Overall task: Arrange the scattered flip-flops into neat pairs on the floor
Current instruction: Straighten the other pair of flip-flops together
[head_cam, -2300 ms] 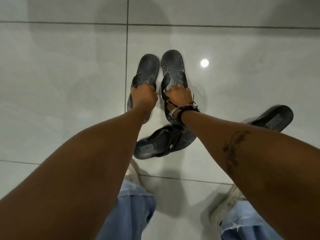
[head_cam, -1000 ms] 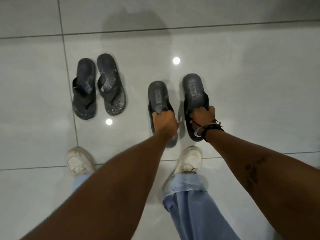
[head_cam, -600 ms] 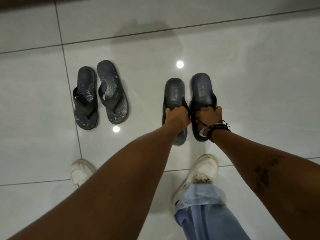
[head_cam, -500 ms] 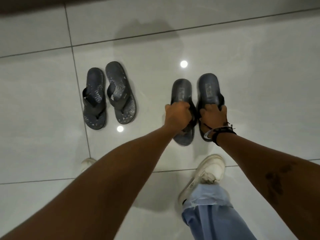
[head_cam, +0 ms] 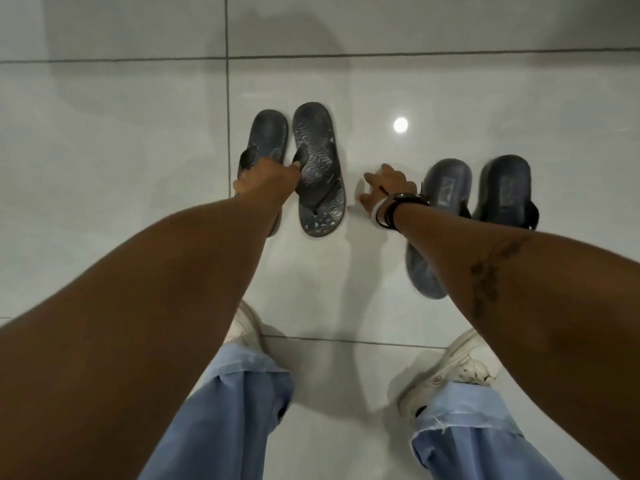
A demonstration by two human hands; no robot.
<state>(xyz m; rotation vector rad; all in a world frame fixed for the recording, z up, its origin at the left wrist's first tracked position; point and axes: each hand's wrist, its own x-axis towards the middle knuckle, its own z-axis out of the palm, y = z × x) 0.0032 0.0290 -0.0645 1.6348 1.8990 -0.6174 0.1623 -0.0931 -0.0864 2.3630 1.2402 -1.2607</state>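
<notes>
Both hands off right pair (head_cam: 478,202) now, pair set side by side on floor (head_cam: 104,150). Left hand (head_cam: 266,178) fingers gripping straps of left pair (head_cam: 311,168), nudging it straight. Right hand (head_cam: 384,188) released, spread, between pairs. Nearly finished.

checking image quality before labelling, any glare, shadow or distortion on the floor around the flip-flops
Head view: one small round glare spot on the glossy floor, between the two pairs; a broad soft shadow across the far tiles; wide-angle bowing of the grout lines; flip-flops fairly sharp, left hand and right hand slightly soft.
</notes>
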